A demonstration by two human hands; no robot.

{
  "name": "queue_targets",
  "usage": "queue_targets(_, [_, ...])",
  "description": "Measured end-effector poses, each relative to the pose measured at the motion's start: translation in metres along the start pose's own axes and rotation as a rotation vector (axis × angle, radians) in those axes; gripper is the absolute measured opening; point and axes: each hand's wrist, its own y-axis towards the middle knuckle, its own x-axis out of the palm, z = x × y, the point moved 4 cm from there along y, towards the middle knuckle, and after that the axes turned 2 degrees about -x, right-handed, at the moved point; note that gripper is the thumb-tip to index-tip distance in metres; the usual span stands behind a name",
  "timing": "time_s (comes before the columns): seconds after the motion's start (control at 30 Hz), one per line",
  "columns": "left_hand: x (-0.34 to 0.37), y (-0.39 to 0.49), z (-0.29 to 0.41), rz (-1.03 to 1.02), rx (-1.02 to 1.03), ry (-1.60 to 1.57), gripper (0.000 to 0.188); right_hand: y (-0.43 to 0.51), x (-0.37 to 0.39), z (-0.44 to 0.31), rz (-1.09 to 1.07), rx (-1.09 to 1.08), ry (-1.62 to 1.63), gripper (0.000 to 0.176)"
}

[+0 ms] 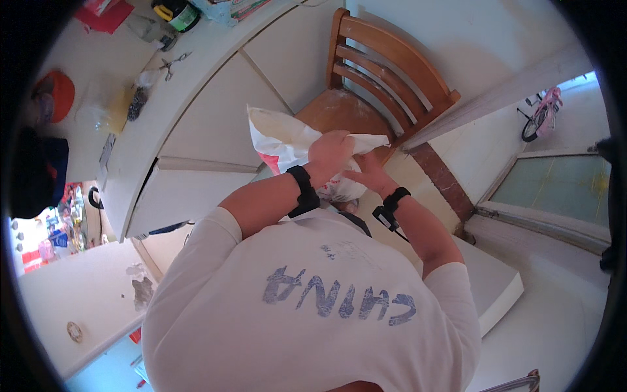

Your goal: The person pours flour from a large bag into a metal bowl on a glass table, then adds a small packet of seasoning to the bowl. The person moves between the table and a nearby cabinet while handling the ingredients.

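Note:
A white plastic bag with red print (284, 139) is before me, beside the seat of a wooden chair (392, 68). My left hand (330, 154) is closed on the gathered upper part of the bag. At the bag's right side is my right hand (372, 171), its thumb and fingers spread against the plastic; whether it pinches the bag I cannot tell. The lower part of the bag hangs under both hands, and its contents are hidden. Each wrist wears a black band.
To the left stands a curved white counter (147, 112) with scissors (174, 64), a glass bottle (152, 32), an orange-red bowl (61, 95) and clear plastic bags. Below it a cabinet door (196, 191) stands ajar. A doorway on the right shows a pink bicycle (541, 115).

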Motion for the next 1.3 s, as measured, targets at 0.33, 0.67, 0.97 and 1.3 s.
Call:
queue_targets(0.33, [0.003,0.010,-0.004,-0.130,0.199,0.026,0.023,0.006,-0.034,0.014,0.015,0.237,0.081,0.032])
queue_targets(0.67, [-0.051,0.015,-0.005,-0.270,0.529,0.090,0.028,-0.002,-0.041,0.004,-0.071,0.025,-0.498,0.035])
queue_targets(0.97, [-0.149,0.031,-0.069,-0.078,0.522,0.706,0.024,-0.008,-0.022,-0.004,0.049,0.052,-0.506,0.029])
queue_targets(1.3, [-0.165,0.017,-0.087,-0.262,0.493,0.692,0.012,0.007,-0.037,-0.022,0.153,0.192,-0.582,0.034])
